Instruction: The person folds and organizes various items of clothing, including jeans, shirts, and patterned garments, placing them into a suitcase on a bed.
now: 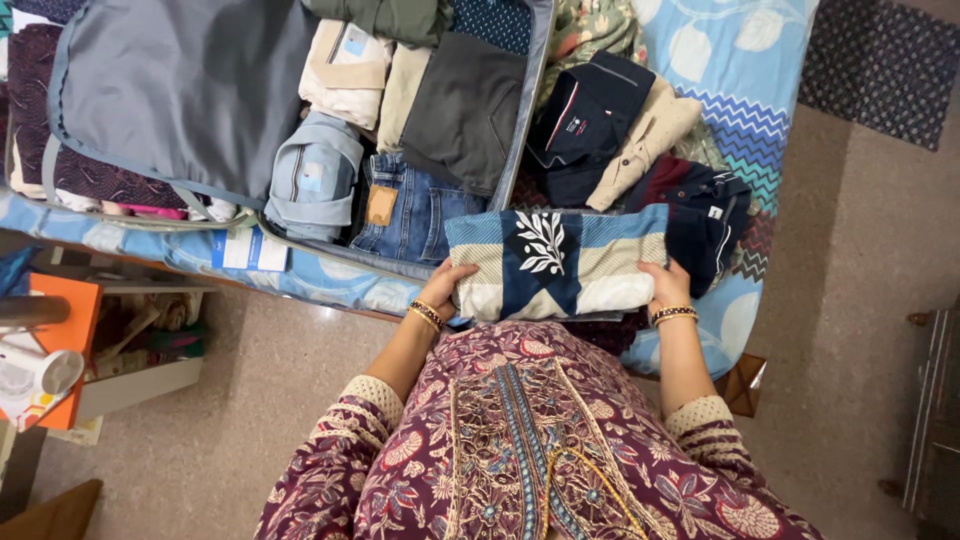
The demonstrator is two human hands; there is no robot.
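A folded striped garment (560, 262), blue, cream and navy with a white leaf print, lies at the near edge of the bed. My left hand (443, 283) grips its left end and my right hand (667, 283) grips its right end. Both wrists carry bangles. Just left of the garment stands an open suitcase (525, 110) packed with folded clothes, among them blue jeans (410, 212), a dark grey piece (462, 110) and a light blue piece (313, 175). The suitcase's grey lid flap (180, 85) covers its left half.
Folded navy and beige clothes (620, 125) lie on the blue patterned bedsheet (745, 70) right of the suitcase. A low shelf with an orange box (65, 330) stands at the left on the floor. A dark mat (880, 65) lies at the top right.
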